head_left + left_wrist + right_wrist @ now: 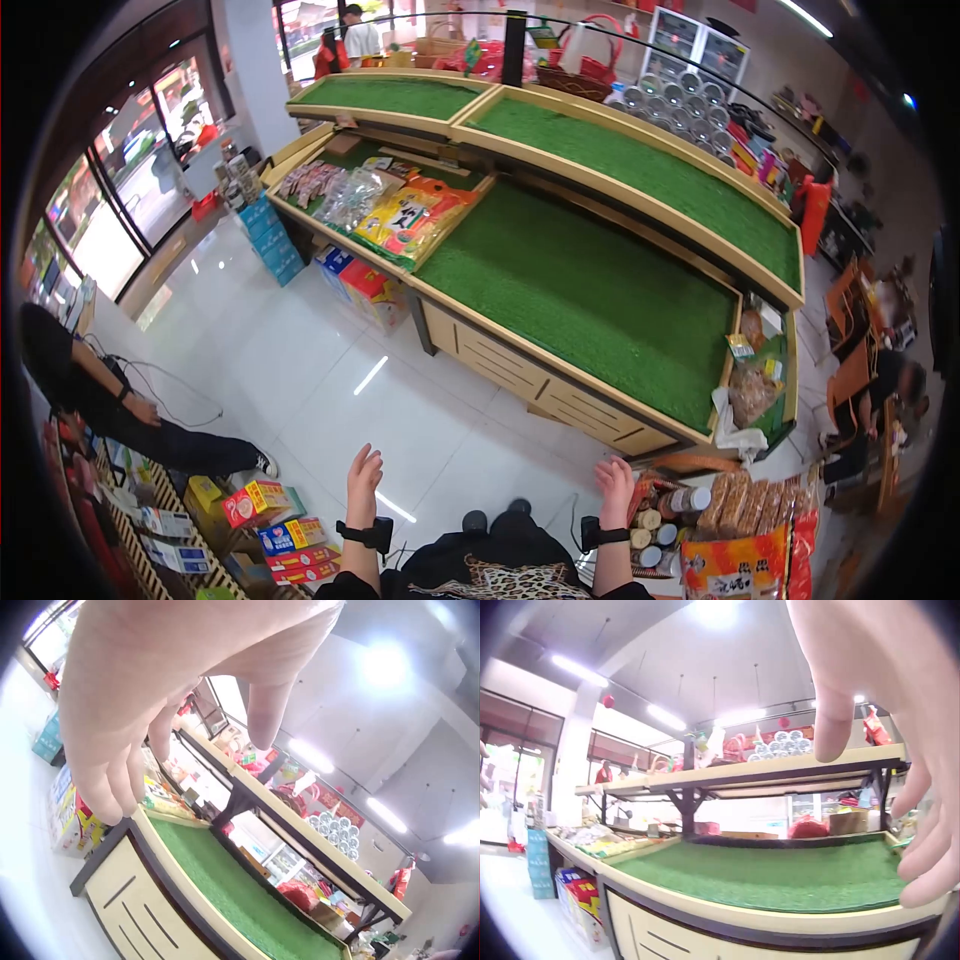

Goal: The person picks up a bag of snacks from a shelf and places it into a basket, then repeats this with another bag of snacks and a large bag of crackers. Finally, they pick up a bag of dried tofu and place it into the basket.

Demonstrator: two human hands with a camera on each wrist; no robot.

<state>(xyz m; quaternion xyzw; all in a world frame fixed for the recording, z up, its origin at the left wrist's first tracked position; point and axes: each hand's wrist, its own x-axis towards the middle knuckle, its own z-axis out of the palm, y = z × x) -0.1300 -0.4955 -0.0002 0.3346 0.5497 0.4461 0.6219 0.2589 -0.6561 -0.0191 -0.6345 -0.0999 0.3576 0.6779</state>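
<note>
Both hands are raised in front of the body and hold nothing. The left hand (364,484) is above the floor, its fingers loosely bent upward; in the left wrist view the same hand (172,682) has a relaxed thumb and fingers. The right hand (614,492) is near the front edge of the wooden display stand (560,395), touching nothing. Up close in the right wrist view, the right hand (900,727) has its thumb apart from loosely bent fingers. Green matting (590,290) lines the stand's wide tray, and yellow-orange packets (405,215) lie in its left section.
Bagged goods (752,392) sit at the stand's right end. Jars and packets (735,570) fill a display beside the right hand. Boxes (290,537) stand at lower left, near another person (150,425). Blue boxes (270,240) are stacked beyond the stand's left end.
</note>
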